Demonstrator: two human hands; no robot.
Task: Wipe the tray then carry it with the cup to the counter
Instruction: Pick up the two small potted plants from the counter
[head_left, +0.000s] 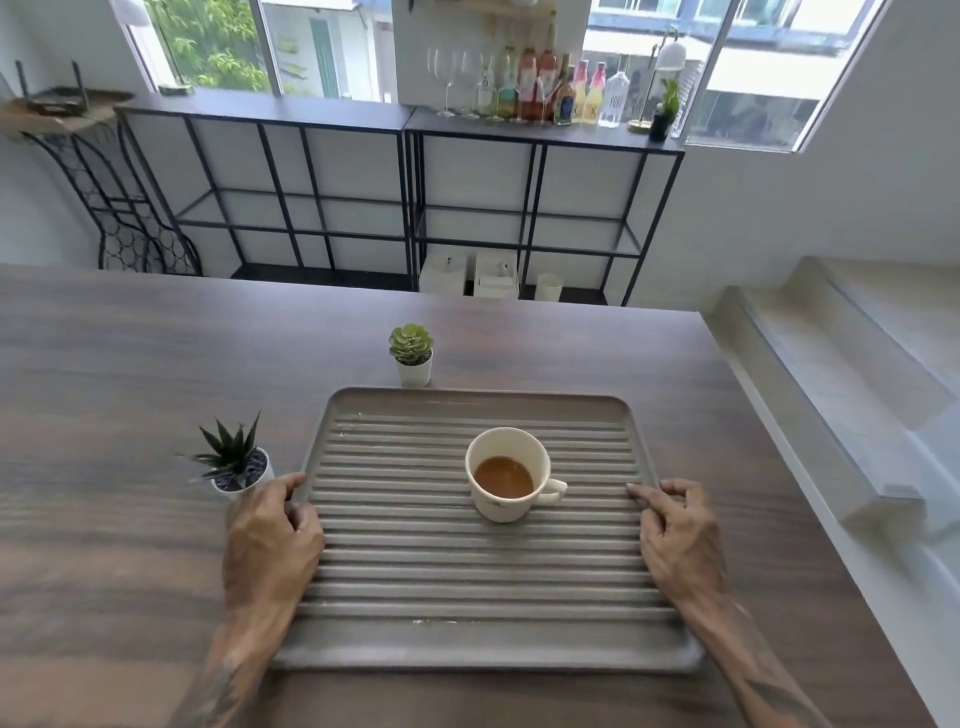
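On dark table (130, 389), tray (467, 639) with cup (506, 473) sits clasped between left hand (270, 540) and right hand (680, 545).

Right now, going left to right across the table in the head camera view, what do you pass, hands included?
Spiky dark plant in a white pot → left hand on the tray's left edge → cup of brown liquid on the ribbed tray → right hand on the tray's right edge.
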